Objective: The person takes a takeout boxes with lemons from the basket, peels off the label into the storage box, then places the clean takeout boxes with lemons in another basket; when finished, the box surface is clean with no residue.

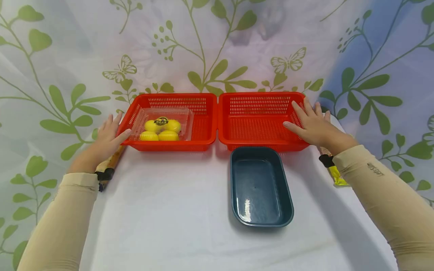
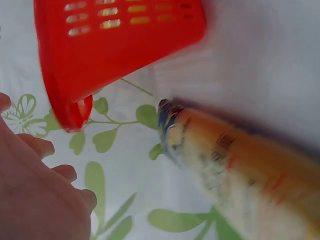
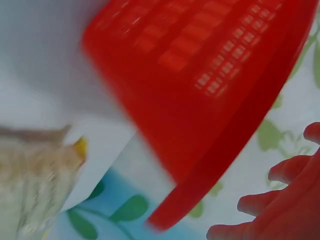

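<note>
Both hands were found released, fingers spread and grasping nothing. The left hand (image 1: pixel 107 138) stood at the outer end of the left basket (image 1: pixel 173 146), beyond and to the left of the blue dish (image 1: pixel 259 188), taken here as reference. The right hand (image 1: pixel 315 128) was at the outer end of the right basket (image 1: pixel 254 130), beyond the dish and to its right. Contact with either rim could not be confirmed. The step in hand was judged to be a reach to the two baskets, or a pause beside them; shifting either would call for fingers curled over its rim and even pressure. The baskets were red plastic, oblong, slotted in the walls and smooth at the lip, nearly meeting just past the dish's far left corner. The left one held a clear, thin-walled box (image 1: pixel 187 120) with rounded yellow fruit (image 1: pixel 173 125) and a dark label (image 1: pixel 161 121). The dish was deep, round-cornered and glossy. A printed tubular packet (image 2: pixel 235 160) lay well to its left, and a yellow-ended packet (image 1: pixel 336 177) to its right. Beneath was a white cloth (image 1: pixel 162 207); behind, a leaf-printed curtain (image 1: pixel 237 45).
</note>
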`<state>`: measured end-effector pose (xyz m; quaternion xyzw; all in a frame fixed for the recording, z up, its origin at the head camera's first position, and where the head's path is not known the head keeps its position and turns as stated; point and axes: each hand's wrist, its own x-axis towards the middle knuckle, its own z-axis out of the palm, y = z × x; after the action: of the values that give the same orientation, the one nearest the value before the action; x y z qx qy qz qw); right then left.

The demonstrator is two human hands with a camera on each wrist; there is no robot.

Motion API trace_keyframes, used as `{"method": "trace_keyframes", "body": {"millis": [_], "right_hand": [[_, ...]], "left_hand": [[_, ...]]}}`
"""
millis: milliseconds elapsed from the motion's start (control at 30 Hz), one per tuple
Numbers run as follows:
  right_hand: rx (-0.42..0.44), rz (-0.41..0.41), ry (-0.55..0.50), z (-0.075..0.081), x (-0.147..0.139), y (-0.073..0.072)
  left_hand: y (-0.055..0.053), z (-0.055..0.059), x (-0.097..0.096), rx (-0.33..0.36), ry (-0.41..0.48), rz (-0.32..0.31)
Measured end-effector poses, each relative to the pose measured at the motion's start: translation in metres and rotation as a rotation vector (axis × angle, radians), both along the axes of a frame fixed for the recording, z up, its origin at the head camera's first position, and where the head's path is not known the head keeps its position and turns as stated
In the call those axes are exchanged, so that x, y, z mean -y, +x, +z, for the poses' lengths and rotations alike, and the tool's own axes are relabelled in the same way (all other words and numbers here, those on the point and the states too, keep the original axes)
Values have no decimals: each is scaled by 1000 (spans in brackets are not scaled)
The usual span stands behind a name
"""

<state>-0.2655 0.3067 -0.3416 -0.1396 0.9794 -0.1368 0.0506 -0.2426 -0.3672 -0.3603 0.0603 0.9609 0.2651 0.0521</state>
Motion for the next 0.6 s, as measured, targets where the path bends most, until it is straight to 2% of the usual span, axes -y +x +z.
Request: {"method": "trace_keyframes", "body": {"millis": [133,233,433,533,600], "right_hand": [[-12,37,-31,4,22,-2],[-13,58,-71,6,43,-3],[-29,130,-123,7,85,-3],[-40,174,-131,5,106,-4],[-37,201,-146,4,119,-4]], "left_hand": [[7,-11,1,7,104,62],[11,-18,-1,9,211,139],[14,-28,-12,6,477,291],[15,-34,-15,12,584,338],[17,-38,-15,11,618,368]]}}
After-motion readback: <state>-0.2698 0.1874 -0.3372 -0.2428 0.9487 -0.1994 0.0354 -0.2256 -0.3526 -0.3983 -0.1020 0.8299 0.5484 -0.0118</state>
